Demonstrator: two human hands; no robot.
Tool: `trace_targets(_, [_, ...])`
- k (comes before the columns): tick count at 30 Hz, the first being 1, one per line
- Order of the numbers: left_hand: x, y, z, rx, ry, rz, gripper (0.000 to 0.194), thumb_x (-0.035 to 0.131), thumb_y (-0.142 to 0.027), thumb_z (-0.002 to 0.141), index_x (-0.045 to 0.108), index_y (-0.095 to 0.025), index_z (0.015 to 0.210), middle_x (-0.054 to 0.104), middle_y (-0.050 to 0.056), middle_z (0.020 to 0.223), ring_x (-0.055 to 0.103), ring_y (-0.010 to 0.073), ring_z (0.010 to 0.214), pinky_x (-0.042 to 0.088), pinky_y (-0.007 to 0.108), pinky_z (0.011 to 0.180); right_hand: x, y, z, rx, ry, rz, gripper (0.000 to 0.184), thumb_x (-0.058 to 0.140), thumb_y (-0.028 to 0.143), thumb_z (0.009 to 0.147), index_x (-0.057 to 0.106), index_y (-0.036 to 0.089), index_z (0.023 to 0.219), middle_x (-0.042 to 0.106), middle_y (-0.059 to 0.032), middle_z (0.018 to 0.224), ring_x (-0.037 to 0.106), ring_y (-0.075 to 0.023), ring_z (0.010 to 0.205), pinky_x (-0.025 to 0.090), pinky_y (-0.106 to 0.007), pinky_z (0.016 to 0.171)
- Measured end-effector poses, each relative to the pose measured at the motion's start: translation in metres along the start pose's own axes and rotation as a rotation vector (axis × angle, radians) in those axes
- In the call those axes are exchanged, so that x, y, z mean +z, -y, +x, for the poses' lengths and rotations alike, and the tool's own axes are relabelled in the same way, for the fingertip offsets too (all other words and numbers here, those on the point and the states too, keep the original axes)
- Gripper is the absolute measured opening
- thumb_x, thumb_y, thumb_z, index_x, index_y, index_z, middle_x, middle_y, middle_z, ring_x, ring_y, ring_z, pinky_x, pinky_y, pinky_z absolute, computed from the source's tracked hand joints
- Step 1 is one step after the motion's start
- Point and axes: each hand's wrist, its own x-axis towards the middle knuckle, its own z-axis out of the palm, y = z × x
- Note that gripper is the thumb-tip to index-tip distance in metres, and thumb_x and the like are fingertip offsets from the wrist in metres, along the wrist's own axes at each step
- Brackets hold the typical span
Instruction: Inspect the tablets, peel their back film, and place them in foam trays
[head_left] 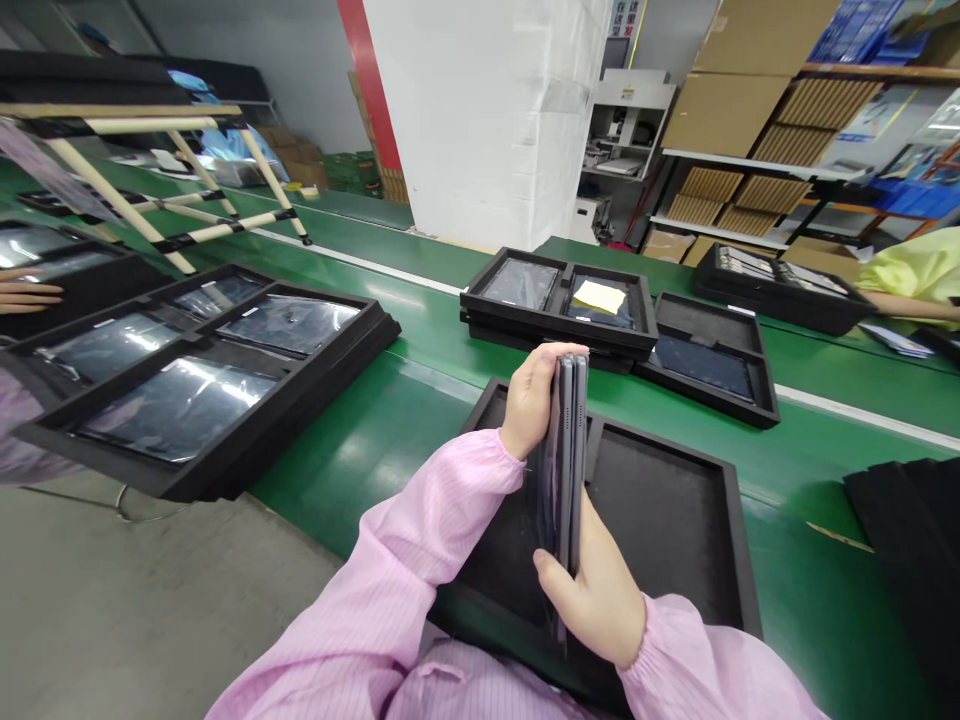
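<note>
Upright on edge, a small stack of thin grey tablets (568, 460) is between my hands, long speaker-holed sides facing up. My left hand (531, 398) grips its far end, fingers over the top corner. My right hand (600, 590) clasps the near end from the right, thumb on the near left side. Beneath them lies a black foam tray (731, 540) with two compartments; its right compartment has a bare floor, and the left is partly hidden by my arm and the tablets.
Stacked black trays (555, 325) stand ahead, one bearing a yellow paper (600, 296). A tray of film-wrapped tablets (176, 405) is at left on the green bench (375, 420). Dark foam pieces (911, 540) lie at right. Another person's yellow sleeve (919, 270) and a hand (28, 292) show at the sides.
</note>
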Motion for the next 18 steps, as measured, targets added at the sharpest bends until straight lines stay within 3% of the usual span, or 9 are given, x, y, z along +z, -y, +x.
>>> trace_targets(5, [0.0,0.0,-0.003,0.0,-0.008,0.013,0.052,0.032,-0.054,0.097,0.072,-0.021,0.091,0.075,0.007,0.098,0.068,0.0218,0.097,0.051,0.037,0.092,0.001,0.001,0.001,0.001,-0.005,-0.002,0.084,0.049,0.011,0.076,0.021,0.017,0.155,0.033,-0.0099,0.158,0.028,-0.03,0.146,0.03,-0.051,0.118])
trace_targets(8, [-0.005,0.002,-0.007,0.075,0.002,-0.006,0.048,0.037,-0.053,0.094,0.069,-0.021,0.108,0.07,0.009,0.115,0.063,0.0251,0.11,0.046,0.039,0.1,0.001,0.001,0.0,-0.003,-0.001,-0.01,0.082,0.048,0.012,0.078,0.021,0.016,0.155,0.032,-0.01,0.158,0.028,-0.029,0.147,0.029,-0.049,0.119])
trace_targets(14, [-0.023,0.004,-0.008,0.239,0.412,-0.083,0.074,0.052,-0.065,0.081,0.045,-0.02,0.139,0.054,0.013,0.136,0.05,0.0333,0.126,0.038,0.047,0.11,-0.006,-0.002,0.0,-0.01,0.007,-0.013,0.079,0.047,0.011,0.078,0.025,0.018,0.154,0.036,-0.0107,0.156,0.032,-0.0307,0.144,0.033,-0.051,0.116])
trace_targets(18, [-0.026,0.004,-0.006,0.308,0.511,-0.01,0.082,0.053,-0.063,0.079,0.032,-0.021,0.146,0.043,0.016,0.142,0.043,0.0362,0.131,0.033,0.052,0.113,-0.01,-0.005,-0.001,-0.008,0.014,-0.033,0.082,0.049,0.01,0.076,0.026,0.018,0.153,0.042,-0.0115,0.153,0.037,-0.0329,0.142,0.036,-0.053,0.114])
